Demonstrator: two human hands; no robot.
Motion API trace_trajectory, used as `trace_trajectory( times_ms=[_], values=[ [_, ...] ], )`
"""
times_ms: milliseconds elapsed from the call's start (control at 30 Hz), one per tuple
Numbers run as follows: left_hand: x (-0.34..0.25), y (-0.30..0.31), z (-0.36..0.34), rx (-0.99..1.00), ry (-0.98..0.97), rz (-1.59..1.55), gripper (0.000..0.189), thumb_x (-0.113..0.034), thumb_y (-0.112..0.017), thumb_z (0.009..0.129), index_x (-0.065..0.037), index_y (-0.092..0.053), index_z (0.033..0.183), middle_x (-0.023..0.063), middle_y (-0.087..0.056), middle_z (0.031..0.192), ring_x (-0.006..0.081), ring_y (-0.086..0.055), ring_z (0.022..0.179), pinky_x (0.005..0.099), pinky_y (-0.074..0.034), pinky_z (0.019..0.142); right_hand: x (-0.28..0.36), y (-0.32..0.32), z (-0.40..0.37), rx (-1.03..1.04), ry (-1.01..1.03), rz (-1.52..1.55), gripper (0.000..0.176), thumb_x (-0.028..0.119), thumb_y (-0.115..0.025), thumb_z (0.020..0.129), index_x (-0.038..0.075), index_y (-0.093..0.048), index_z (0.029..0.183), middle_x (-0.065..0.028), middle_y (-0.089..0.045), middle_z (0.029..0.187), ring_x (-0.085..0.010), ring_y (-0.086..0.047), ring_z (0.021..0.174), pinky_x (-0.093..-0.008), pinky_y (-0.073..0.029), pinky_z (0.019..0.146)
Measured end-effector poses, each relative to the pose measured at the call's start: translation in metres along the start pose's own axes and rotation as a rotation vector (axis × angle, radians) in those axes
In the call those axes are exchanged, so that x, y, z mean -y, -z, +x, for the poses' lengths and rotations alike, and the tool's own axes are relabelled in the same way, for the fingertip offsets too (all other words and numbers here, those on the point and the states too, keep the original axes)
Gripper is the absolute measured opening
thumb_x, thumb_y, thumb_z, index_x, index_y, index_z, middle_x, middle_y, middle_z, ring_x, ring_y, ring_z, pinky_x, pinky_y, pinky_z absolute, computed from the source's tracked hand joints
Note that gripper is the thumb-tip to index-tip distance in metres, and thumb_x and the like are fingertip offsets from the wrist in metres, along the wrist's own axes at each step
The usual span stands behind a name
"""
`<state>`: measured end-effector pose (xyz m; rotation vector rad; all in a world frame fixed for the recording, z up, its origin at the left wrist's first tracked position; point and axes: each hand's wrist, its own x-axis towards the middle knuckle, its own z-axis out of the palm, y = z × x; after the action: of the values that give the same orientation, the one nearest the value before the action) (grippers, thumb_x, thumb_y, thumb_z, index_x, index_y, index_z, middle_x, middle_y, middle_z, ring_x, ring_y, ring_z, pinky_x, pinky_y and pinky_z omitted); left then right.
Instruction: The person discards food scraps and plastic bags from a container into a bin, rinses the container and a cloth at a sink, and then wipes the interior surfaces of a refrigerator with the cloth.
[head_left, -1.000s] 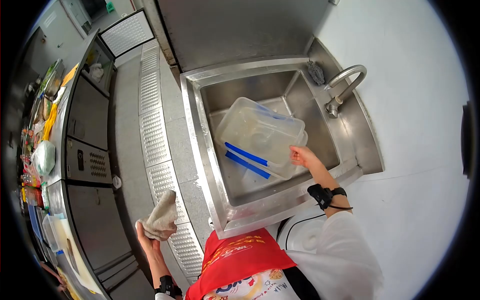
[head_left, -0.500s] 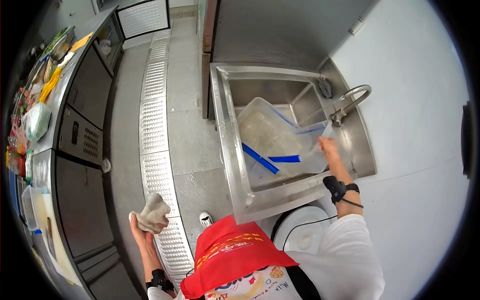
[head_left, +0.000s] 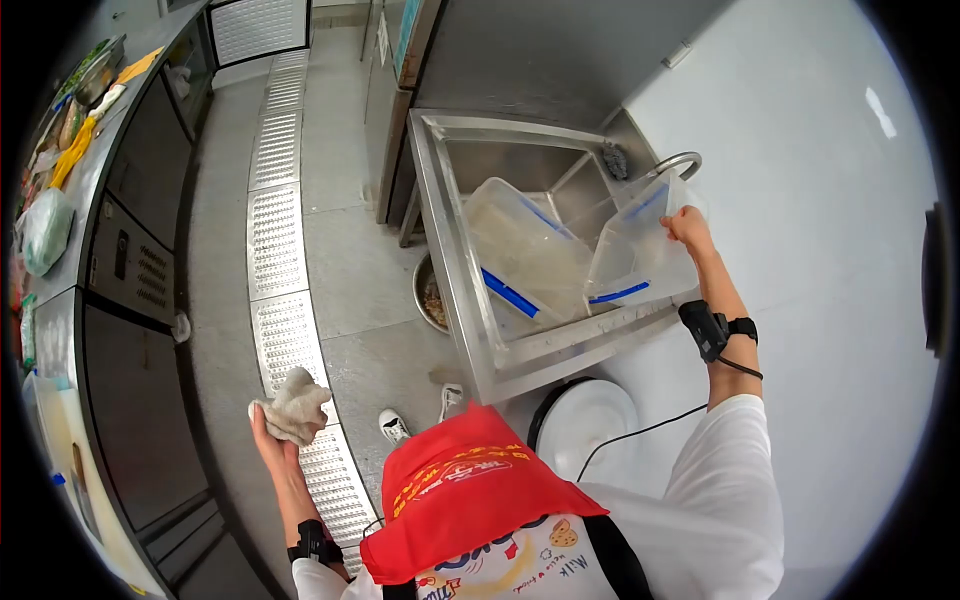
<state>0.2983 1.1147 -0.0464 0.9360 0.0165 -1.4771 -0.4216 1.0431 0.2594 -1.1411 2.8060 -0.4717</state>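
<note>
My left hand (head_left: 272, 432) holds a crumpled greyish cloth (head_left: 298, 407) over the floor, at the lower left. On the right, my right hand (head_left: 688, 228) grips the edge of a clear plastic lid (head_left: 640, 250) with blue strips, tilted up over the sink's right side and partly covering the faucet (head_left: 682, 162). Inside the steel sink (head_left: 470, 330) rests a clear plastic container (head_left: 520, 240), with cloudy water and a blue strip (head_left: 510, 293) along its near left part.
A dark scrubber (head_left: 614, 160) lies at the sink's back corner. Below the sink stand a white round bin (head_left: 590, 425) and a metal bowl (head_left: 432, 295) with scraps. A steel counter (head_left: 60, 315) with bags and food runs along the left.
My right hand has raised the clear lid up and to the right, out of the container. The view has shifted, and the metal bowl has come into sight. The cloth stays in my left hand.
</note>
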Motion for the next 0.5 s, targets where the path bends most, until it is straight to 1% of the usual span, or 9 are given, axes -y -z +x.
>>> trace_trajectory(
  times_ms=[67, 167, 267, 367, 467, 500],
  values=[
    [0.0, 0.001, 0.0, 0.023, 0.003, -0.01, 0.034, -0.028, -0.051, 0.089, -0.008, -0.043, 0.114, 0.0118, -0.048, 0.114, 0.0264, -0.05, 0.106, 0.0405, -0.044, 0.089, 0.017, 0.007, -0.014, -0.014, 0.006, -0.102, 0.031, 0.024, -0.067, 0.066, -0.002, -0.055, 0.078, -0.0117, -0.061, 0.061, -0.0202, -0.062, 0.056, -0.0331, -0.048, 0.057],
    [0.004, 0.007, 0.004, 0.041, 0.045, -0.034, 0.038, -0.031, -0.055, 0.087, -0.005, -0.047, 0.113, 0.0111, -0.053, 0.112, 0.0257, -0.052, 0.104, 0.039, -0.044, 0.09, 0.034, 0.008, -0.031, -0.057, 0.042, -0.141, 0.025, 0.02, -0.069, 0.068, 0.003, -0.05, 0.07, -0.009, -0.057, 0.056, -0.0178, -0.058, 0.051, -0.03, -0.045, 0.052],
    [0.005, 0.008, 0.002, 0.069, 0.045, -0.046, 0.038, -0.031, -0.054, 0.087, -0.005, -0.047, 0.113, 0.0112, -0.053, 0.112, 0.0261, -0.052, 0.104, 0.0394, -0.044, 0.09, 0.037, 0.005, -0.036, -0.057, 0.066, -0.198, 0.026, 0.024, -0.068, 0.069, 0.004, -0.052, 0.07, -0.0075, -0.055, 0.054, -0.0165, -0.057, 0.051, -0.0295, -0.046, 0.053],
    [0.005, 0.0, -0.007, 0.051, 0.046, -0.033, 0.039, -0.031, -0.054, 0.087, -0.004, -0.046, 0.114, 0.0122, -0.052, 0.112, 0.0265, -0.051, 0.105, 0.0397, -0.044, 0.091, 0.001, -0.007, -0.013, -0.082, 0.001, 0.027, 0.025, 0.026, -0.067, 0.069, 0.006, -0.052, 0.065, -0.0051, -0.053, 0.052, -0.0155, -0.052, 0.046, -0.0296, -0.043, 0.049],
    [0.006, -0.007, -0.014, 0.031, 0.075, -0.03, 0.041, -0.032, -0.053, 0.087, -0.002, -0.045, 0.115, 0.0131, -0.052, 0.113, 0.0266, -0.051, 0.105, 0.04, -0.044, 0.091, -0.031, -0.013, -0.014, -0.02, -0.07, 0.41, 0.024, 0.025, -0.065, 0.07, 0.002, -0.057, 0.065, -0.0058, -0.053, 0.051, -0.0154, -0.05, 0.045, -0.0302, -0.038, 0.045],
    [0.007, -0.01, -0.014, 0.04, 0.086, -0.038, 0.038, -0.031, -0.052, 0.088, -0.004, -0.045, 0.114, 0.0127, -0.051, 0.114, 0.0269, -0.051, 0.105, 0.0403, -0.044, 0.09, -0.041, -0.019, -0.018, -0.029, -0.125, 0.501, 0.024, 0.024, -0.065, 0.07, 0.003, -0.056, 0.063, -0.0045, -0.052, 0.051, -0.0145, -0.046, 0.044, -0.0299, -0.035, 0.044]
  ],
)
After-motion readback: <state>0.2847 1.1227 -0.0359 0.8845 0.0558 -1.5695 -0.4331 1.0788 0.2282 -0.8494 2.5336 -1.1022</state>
